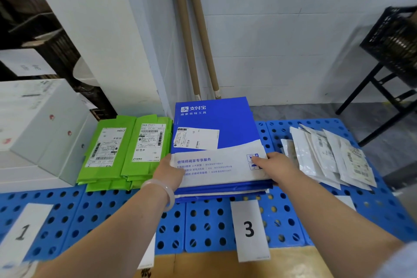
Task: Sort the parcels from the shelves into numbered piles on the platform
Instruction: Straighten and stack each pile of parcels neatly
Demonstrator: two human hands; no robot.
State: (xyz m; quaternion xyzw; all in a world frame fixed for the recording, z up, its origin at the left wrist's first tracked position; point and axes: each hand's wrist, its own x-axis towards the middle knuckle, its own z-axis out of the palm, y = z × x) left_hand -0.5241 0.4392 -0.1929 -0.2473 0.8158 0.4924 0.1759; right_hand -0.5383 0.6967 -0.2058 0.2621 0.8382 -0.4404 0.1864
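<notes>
A blue and white parcel (216, 128) lies on top of a pile of like parcels on the blue perforated platform (203, 225), behind the paper label "3" (249, 229). My left hand (168, 170) holds the top parcel's near left edge, thumb on top. My right hand (274, 163) holds its near right edge, thumb on the white part. Left of this pile lie green parcels (126, 149) in two side-by-side stacks. To the right sits a loose pile of white plastic mailers (327, 156). A label "1" (23, 231) lies at the near left.
White cartons (38, 124) stand at the far left on the platform. Two brown cardboard tubes (194, 29) lean against the white wall behind. A black crate on a black stand (392, 47) is at the right. Brown cardboard (282, 264) lies under the platform's near edge.
</notes>
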